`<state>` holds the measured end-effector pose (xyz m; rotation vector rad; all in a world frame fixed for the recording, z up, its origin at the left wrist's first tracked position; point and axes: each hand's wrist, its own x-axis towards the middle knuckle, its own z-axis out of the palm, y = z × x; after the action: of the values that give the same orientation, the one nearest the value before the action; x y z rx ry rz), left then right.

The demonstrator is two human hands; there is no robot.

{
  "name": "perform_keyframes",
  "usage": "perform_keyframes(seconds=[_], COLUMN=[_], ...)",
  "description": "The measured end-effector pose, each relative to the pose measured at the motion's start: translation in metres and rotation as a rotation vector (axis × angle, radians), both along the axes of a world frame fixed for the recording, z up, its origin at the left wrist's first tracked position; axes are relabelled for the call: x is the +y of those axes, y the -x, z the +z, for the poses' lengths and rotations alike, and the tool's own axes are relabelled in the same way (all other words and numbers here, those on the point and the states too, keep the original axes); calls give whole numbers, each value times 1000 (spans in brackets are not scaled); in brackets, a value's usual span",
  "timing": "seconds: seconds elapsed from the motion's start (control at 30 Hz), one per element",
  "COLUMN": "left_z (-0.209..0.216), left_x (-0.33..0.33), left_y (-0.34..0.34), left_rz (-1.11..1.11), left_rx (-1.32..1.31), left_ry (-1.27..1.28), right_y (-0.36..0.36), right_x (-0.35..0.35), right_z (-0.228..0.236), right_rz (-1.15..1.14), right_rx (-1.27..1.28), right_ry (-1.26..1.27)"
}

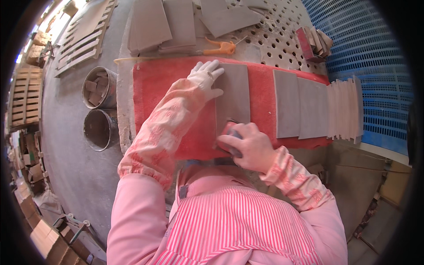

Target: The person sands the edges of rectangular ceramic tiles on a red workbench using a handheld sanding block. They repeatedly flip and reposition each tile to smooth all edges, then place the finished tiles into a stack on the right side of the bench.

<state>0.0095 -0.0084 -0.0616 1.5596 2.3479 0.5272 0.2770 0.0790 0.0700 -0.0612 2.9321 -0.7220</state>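
A thin grey rectangular panel (234, 95) lies lengthwise before me on a red cloth (150, 79). My left hand (205, 79), in a white glove, rests by the panel's far left corner with its fingers spread, some of them over the edge. Bare and closed, my right hand (252, 148) grips a red and dark block-like hand tool (226, 133) at the panel's near end. The tool's underside is hidden. To the right, a row of overlapping grey panels (289, 106) leans into a tight stack seen edge-on (344, 110).
Behind the cloth are piled grey panels (152, 26), an orange-handled tool (221, 46) and a board full of holes (282, 44). A red box of offcuts (311, 46) stands by blue plastic grating (366, 57). Two bins (99, 86) (98, 130) stand left.
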Motion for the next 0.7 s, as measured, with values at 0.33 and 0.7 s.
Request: perform_keyframes(seconds=[0.33, 0.7], left_z=[-11, -2], left_x=[-99, -110], left_y=[-129, -155], left_rz=[725, 148], left_rx=[-368, -31], left_ry=[-785, -178], right_y=[41, 202], right_x=[-5, 121], right_z=[-11, -28], right_rz=[-92, -631], right_rx=[-25, 43], right_ry=[-101, -38])
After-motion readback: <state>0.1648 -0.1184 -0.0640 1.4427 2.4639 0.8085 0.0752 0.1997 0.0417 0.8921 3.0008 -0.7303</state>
